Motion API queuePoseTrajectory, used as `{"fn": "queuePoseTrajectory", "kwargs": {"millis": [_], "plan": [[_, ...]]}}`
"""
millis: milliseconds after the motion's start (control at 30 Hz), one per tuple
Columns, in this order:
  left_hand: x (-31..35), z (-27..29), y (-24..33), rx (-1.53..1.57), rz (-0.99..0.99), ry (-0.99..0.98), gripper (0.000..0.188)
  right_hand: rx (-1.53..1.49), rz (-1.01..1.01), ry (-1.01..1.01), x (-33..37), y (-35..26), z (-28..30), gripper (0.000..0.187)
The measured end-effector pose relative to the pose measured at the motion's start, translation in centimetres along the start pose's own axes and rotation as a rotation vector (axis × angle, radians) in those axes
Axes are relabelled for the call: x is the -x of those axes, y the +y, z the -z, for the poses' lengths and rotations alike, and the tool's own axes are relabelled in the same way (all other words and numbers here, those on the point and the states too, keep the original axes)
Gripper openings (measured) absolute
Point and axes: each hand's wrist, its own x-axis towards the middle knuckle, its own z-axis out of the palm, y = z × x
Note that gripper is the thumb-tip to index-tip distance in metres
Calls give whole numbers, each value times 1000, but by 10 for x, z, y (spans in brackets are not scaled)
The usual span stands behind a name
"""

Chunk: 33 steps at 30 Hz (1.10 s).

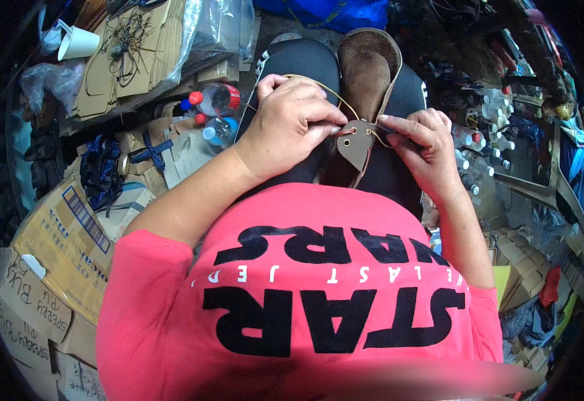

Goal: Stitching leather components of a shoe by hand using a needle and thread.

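Note:
A brown leather shoe (365,73) lies between my thighs, its open sole end pointing away from me. At its near end is a grey-brown leather flap (353,152) with metal eyelets, its tip toward my body. A thin tan lace (335,95) runs through the eyelets and arcs up from the flap toward my left hand. My left hand (295,117) is closed, thumb and index finger pinching the lace at the flap's left edge. On the other side my right hand (429,144) has its thumb and index fingertips at the lace close to the right eyelets.
Plastic bottles (219,100) lie left of my legs, and more bottles (476,157) stand at the right. Flattened cardboard (135,50) with dark strands and a white cup (78,42) sits upper left. A cardboard box (64,240) is lower left. A blue bag (335,12) lies beyond my knees.

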Motion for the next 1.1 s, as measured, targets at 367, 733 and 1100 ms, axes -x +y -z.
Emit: {"fn": "queuePoseTrajectory", "kwargs": {"millis": [367, 733, 1100], "plan": [[-14, -2, -3, 29, 43, -5, 11, -23, -18, -30, -8, 4, 2, 31], [-9, -8, -9, -106, -10, -60, 19, -108, -42, -59, -11, 7, 3, 25], [-27, -4, -18, -73, -177, -104, 23, -57, -5, -183, -18, 11, 14, 38]]}}
